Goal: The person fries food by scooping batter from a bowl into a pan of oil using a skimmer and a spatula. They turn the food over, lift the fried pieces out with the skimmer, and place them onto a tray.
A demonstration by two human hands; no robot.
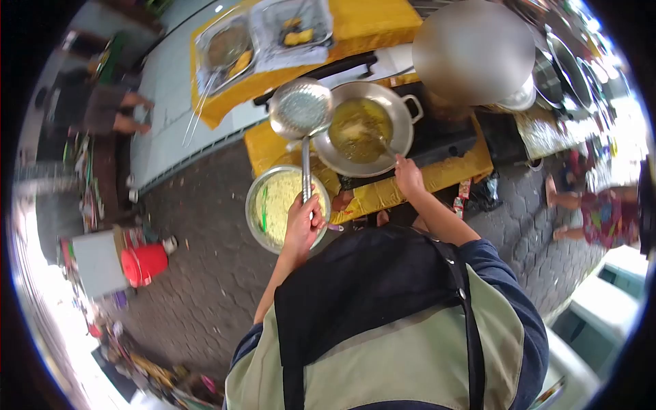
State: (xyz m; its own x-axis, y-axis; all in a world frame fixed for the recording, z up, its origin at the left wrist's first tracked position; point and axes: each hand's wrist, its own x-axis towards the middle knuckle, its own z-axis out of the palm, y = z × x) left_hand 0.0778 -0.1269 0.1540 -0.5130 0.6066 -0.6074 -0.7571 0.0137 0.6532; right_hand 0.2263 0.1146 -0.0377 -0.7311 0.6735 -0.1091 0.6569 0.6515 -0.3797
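My left hand is wrapped round the long handle of a perforated metal skimmer, whose round head is held up at the left side of the wok. Oil fills the bottom of this two-handled metal wok, and a pale piece of food lies in it. My right hand grips a thin metal utensil that reaches down into the oil; its working end is hard to make out. Under my left hand stands a large bowl of pale yellow batter, with a green strip showing in it.
On a yellow-covered table beyond the wok are a tray with a wire strainer and fried pieces, and another tray with fried food. A red bucket stands at left. People are at both sides; pots crowd the upper right.
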